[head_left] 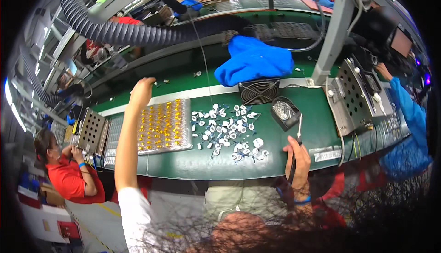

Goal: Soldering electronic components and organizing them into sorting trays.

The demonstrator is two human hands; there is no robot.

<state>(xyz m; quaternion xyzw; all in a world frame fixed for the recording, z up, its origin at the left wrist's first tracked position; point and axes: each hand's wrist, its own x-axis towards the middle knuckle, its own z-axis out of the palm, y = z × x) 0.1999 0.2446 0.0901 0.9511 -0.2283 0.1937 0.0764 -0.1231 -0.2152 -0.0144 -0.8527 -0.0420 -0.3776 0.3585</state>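
My left hand [143, 90] reaches over the far side of the green bench, fingers drawn together at the edge of the green belt; whatever they pinch is too small to make out. Below that forearm lies a clear plastic tray [186, 136] holding rows of yellow-wrapped pieces [161, 124]. My right hand [299, 161] is closed round a soldering iron [299, 131] with a black handle and a silvery shaft pointing up. Beside its tip sits a black open box [285, 125] of silvery bits. Between my hands are scattered many small round white parts [225, 126] with dark wires.
A black fan [259, 91] stands behind the parts, with a blue cloth [255, 61] over it. Metal boxes with holes flank the bench, one at right [353, 97]. A ribbed grey duct [115, 32] crosses overhead. Co-workers sit at left [73, 175] and right [409, 110].
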